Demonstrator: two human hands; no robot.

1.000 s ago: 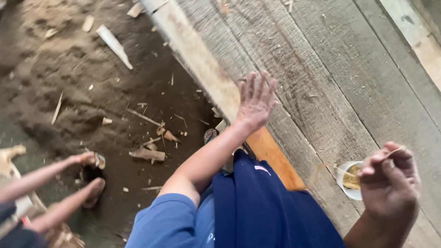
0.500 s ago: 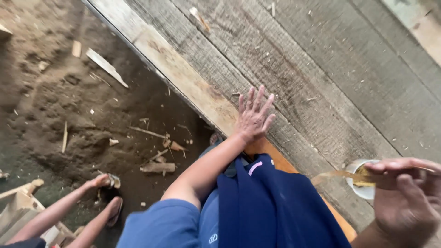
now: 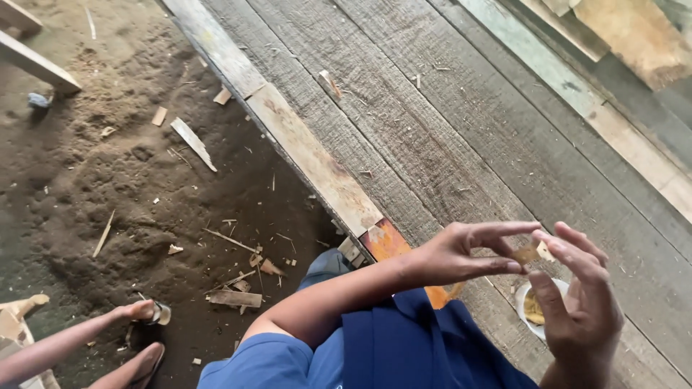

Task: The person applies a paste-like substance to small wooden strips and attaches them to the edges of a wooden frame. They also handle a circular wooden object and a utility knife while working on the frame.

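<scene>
My left hand is raised over my lap, its fingertips pinching a small tan flake. My right hand meets it from the right, with its fingertips on the same flake. Just below the two hands a small white bowl with yellowish material in it sits on the grey wooden planks. My blue shirt and dark blue garment fill the bottom of the view.
The plank platform ends at a pale edge board with an orange patch. Below it lies a dirt floor strewn with wood scraps. Two sandalled feet show at lower left.
My left hand has lifted off the planks and come to the right hand. The flake, held in the right hand alone before, is now pinched by both. The view has shifted.
</scene>
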